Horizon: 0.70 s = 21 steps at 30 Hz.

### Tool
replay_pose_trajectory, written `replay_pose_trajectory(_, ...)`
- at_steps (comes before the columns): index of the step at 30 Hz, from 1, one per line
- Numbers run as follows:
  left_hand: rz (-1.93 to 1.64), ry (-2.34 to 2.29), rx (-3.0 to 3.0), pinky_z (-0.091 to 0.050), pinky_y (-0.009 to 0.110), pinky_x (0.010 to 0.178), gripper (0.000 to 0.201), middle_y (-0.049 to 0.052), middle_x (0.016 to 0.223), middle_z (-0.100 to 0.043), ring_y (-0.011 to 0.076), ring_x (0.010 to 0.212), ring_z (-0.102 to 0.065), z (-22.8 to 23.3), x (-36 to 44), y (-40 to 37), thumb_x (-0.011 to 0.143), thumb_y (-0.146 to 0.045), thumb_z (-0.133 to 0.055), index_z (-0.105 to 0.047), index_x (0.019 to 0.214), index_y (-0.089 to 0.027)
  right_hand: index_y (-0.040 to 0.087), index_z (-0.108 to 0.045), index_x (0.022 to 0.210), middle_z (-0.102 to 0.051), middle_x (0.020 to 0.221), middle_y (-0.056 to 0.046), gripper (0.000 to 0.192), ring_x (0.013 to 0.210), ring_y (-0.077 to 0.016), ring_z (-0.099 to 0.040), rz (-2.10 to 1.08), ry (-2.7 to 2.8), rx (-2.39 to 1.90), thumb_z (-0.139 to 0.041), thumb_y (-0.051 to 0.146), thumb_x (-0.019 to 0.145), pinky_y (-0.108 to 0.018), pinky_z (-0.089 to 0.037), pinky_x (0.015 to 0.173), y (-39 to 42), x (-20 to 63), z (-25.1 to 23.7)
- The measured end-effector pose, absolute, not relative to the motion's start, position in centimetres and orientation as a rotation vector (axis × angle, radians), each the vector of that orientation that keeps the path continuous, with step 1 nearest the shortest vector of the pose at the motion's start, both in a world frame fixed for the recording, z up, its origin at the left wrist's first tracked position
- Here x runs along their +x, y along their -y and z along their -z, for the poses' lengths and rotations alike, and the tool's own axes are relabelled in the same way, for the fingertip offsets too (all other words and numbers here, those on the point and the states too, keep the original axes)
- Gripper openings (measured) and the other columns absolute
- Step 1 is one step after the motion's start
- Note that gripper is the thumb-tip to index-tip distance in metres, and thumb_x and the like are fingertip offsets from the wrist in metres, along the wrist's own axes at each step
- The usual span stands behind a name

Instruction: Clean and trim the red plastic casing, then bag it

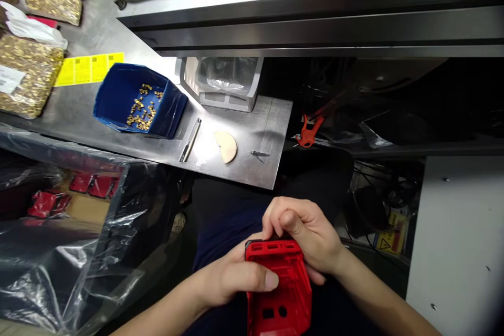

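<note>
A red plastic housing [284, 296], open on its upper side with square and round cutouts, is held over my lap. My left hand [232, 275] grips its left wall, thumb pressed inside. My right hand [313, 233] is closed with curled fingers at the far end, and one finger lies along the right wall; the fingertips are partly hidden. On the metal table [255, 178] beyond lie a utility knife [190, 140], a pale half-round disc [226, 147] and small tweezers-like metal pieces [259, 155]. A blue bin [173, 107] holds small brass inserts [142, 113].
Bags of brass parts [29, 71] and yellow labels [88, 68] lie at the left. A grey bin [252, 92] stands under a metal ledge [315, 31]. A plastic-lined box [118, 205] contains red pieces [44, 205]. Orange-handled cutters [309, 131] sit right of the table; a white panel [457, 231] stands farther right.
</note>
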<state>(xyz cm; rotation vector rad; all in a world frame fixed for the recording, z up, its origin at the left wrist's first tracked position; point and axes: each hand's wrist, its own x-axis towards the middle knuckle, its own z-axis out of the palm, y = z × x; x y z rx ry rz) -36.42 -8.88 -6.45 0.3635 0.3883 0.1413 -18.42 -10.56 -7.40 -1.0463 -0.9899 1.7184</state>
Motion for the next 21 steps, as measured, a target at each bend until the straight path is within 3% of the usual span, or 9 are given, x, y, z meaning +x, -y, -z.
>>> replay_pose_trajectory(3,-0.178,-0.415,0.319,-0.054,0.035,0.089,0.057,0.016,0.119,-0.074,0.0309,0.106,-0.071,6.4,-36.5,8.9,0.08,-0.028,-0.064,-0.066,0.134,-0.011,0.017,-0.056,0.073,-0.054,0.071,0.0,0.045,0.066,-0.0116,-0.051,-1.556,0.974,-1.189,-0.048,0.046,0.107,-0.025,-0.04,0.063,11.1,-18.8,7.8)
replay_pose_trajectory(8,-0.166,-0.414,0.331,-0.052,0.029,0.082,0.044,0.015,0.109,-0.075,0.0284,0.1,-0.072,6.4,-36.6,9.1,0.08,-0.025,-0.063,-0.072,0.12,-0.009,0.017,-0.064,0.08,-0.067,0.08,-0.005,0.043,0.075,-0.0157,-0.064,-1.62,0.938,-1.107,-0.045,0.044,0.108,-0.029,-0.049,0.071,11.4,-19.0,7.7)
replay_pose_trajectory(14,-0.189,-0.47,0.275,-0.054,0.037,0.087,0.055,0.017,0.113,-0.074,0.0314,0.102,-0.071,6.7,-36.7,9.6,0.079,-0.027,-0.065,-0.063,0.132,-0.011,0.018,-0.056,0.072,-0.054,0.07,-0.001,0.046,0.065,-0.012,-0.052,-1.351,1.016,-1.317,-0.047,0.047,0.107,-0.026,-0.041,0.063,11.8,-19.1,7.6)
replay_pose_trajectory(18,-0.184,-0.461,0.283,-0.055,0.035,0.084,0.051,0.018,0.109,-0.075,0.0314,0.099,-0.072,7.0,-36.9,9.8,0.079,-0.026,-0.064,-0.066,0.128,-0.009,0.019,-0.066,0.082,-0.065,0.079,-0.004,0.043,0.073,-0.0154,-0.062,-1.469,1.002,-1.256,-0.045,0.046,0.108,-0.028,-0.047,0.067,12.1,-19.2,7.6)
replay_pose_trajectory(21,-0.187,-0.471,0.278,-0.055,0.036,0.084,0.052,0.018,0.11,-0.074,0.032,0.1,-0.072,7.0,-36.9,9.9,0.079,-0.027,-0.065,-0.065,0.128,-0.01,0.019,-0.062,0.077,-0.062,0.073,-0.002,0.042,0.068,-0.0142,-0.06,-1.385,1.047,-1.306,-0.048,0.043,0.107,-0.028,-0.045,0.065,12.2,-19.2,7.6)
